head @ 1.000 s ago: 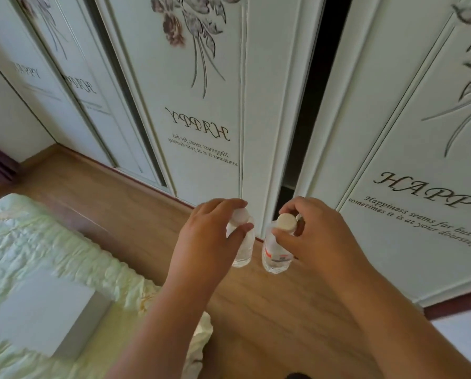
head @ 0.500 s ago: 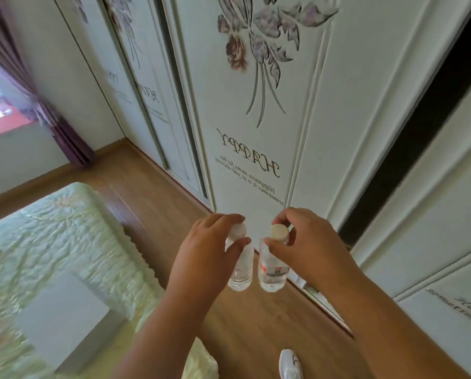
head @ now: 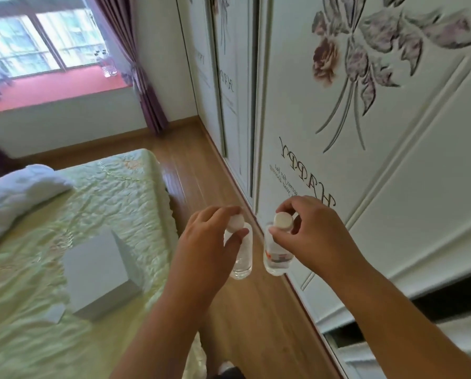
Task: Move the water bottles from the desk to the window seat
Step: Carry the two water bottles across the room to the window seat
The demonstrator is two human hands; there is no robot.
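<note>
So each hand (head: 201, 242) (head: 313, 236) pinches a bottle (head: 241, 258) (head: 276, 255) upright by its cap, window seat (head: 56, 88) far off left.

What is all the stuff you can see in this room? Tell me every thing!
water bottles: 2, clear with white caps, one in the left hand, one in the right hand
window seat: 1, red, far left under the window
curtain: 1, purple, beside the window
wardrobe doors: white with flowers, right
bed: 1, pale green, left
box: 1, white, on the bed
floor: brown wood
left hand: 1
right hand: 1
</note>
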